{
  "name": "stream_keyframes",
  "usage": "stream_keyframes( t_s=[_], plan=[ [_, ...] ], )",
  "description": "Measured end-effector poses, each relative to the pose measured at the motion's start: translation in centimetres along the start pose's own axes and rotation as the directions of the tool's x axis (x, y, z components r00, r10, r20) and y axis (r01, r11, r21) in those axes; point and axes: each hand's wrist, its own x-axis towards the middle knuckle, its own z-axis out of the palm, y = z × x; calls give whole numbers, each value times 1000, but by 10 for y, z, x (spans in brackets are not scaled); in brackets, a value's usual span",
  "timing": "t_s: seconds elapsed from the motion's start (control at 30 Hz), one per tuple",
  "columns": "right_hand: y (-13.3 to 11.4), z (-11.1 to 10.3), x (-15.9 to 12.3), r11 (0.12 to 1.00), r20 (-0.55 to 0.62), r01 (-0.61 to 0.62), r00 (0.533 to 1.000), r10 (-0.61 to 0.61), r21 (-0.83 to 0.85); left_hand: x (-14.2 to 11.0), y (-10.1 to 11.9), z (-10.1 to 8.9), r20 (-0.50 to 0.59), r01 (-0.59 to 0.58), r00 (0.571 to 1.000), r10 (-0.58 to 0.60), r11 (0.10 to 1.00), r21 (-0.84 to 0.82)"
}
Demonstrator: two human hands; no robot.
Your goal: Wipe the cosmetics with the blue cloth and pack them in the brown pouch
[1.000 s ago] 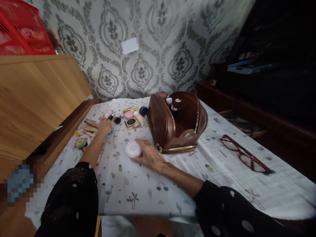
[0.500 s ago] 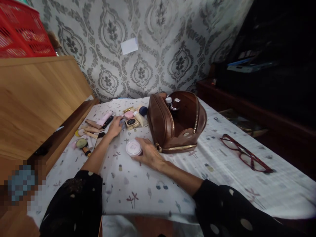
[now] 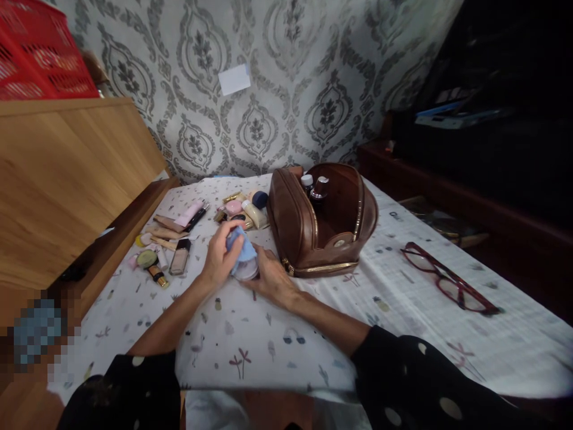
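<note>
My left hand (image 3: 222, 254) is closed on a light blue cloth (image 3: 246, 246), pressing it over the lid of a round, pale pink-lidded jar (image 3: 245, 272). From the other side, my right hand (image 3: 273, 275) grips that jar between thumb and fingers, low over the table. Just behind my right hand stands a brown leather makeup bag (image 3: 290, 227), unzipped, with a few bottles (image 3: 319, 190) inside. A foundation bottle (image 3: 180, 257) with a black cap lies to the left of my left hand.
Cosmetics, including a cream tube (image 3: 253, 214), cluster beyond my hands. Brushes (image 3: 165, 233) and a green-topped compact (image 3: 147, 258) lie at the left. Red-framed glasses (image 3: 447, 279) rest on the patterned tablecloth (image 3: 304, 358) at right. A red basket (image 3: 45, 54) sits on the wooden cabinet (image 3: 80, 155).
My left hand has come from the cosmetics at the left to the jar, bringing the blue cloth onto its lid. My right hand has kept its hold on the jar.
</note>
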Motion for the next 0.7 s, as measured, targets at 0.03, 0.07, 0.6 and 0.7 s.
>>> stream_keyframes(
  t_s=[0.03,0.07,0.6,0.7],
  plan=[
    [0,0,0,1000,-7,-3,1000,3,7,-6,9,1,77,-43,996,45,999,-25],
    [1,0,0,1000,-9,3,1000,-3,9,-12,14,3,144,-102,984,105,994,-30],
    [6,6,-1,999,-29,-22,999,23,24,-26,-22,17,104,100,988,-114,987,130],
    [8,8,1,1000,-21,-21,1000,22,22,-23,-28,14,54,120,990,-128,984,129]
  ],
)
